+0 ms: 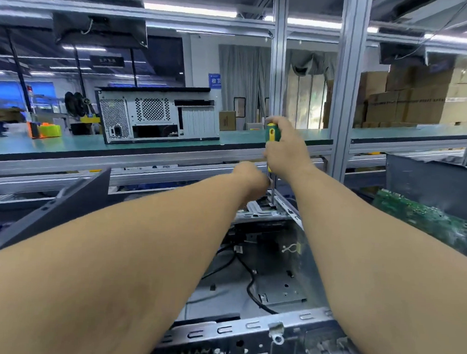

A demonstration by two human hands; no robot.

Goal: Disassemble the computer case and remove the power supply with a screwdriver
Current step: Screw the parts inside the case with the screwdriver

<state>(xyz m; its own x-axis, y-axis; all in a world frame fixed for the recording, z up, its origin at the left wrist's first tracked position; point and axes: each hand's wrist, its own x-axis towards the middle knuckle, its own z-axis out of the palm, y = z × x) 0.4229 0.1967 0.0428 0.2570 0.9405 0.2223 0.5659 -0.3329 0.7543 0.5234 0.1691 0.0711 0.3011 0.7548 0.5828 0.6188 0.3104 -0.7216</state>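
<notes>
Head view: factory assembly hall, aluminium-frame workbenches w/ green mats, strip lights overhead, cardboard boxes (pixel 417 99) stacked at rear right. A second, closed computer (pixel 157 114) stands on the far bench (pixel 255 139), rear panel facing the camera. A green circuit board (pixel 423 214) lies at right; a dark side panel (pixel 54 203) leans at left.

Task item: open computer case (pixel 270 288) lies directly below the camera, between both forearms, interior exposed, black cables (pixel 252 282) trailing across the floor plate. Power supply itself not identifiable in this view; prob. at the far end under the hands, cannot confirm.

Grip: right hand (pixel 287 147) is clenched round the green/yellow handle of the screwdriver (pixel 271 141), shaft near upright, tip down on a metal bracket (pixel 263 209) at the far end of the case. Left hand (pixel 251 175) sits just beside the shaft, lower down, fingers curled; appears to steady the shaft, but whether it actually pinches it cannot be told.

Handling judgement: case is stiff sheet steel, prob. moderately heavy, edges likely sharp; take hold at folded rims, not punched slots. Screws are small and easily dropped. Power supply is likely a dense, rigid box; support from beneath, and free the cables before lifting. Screwdriver handle offers a firm grip; risk is the tip slipping off the screw head.
</notes>
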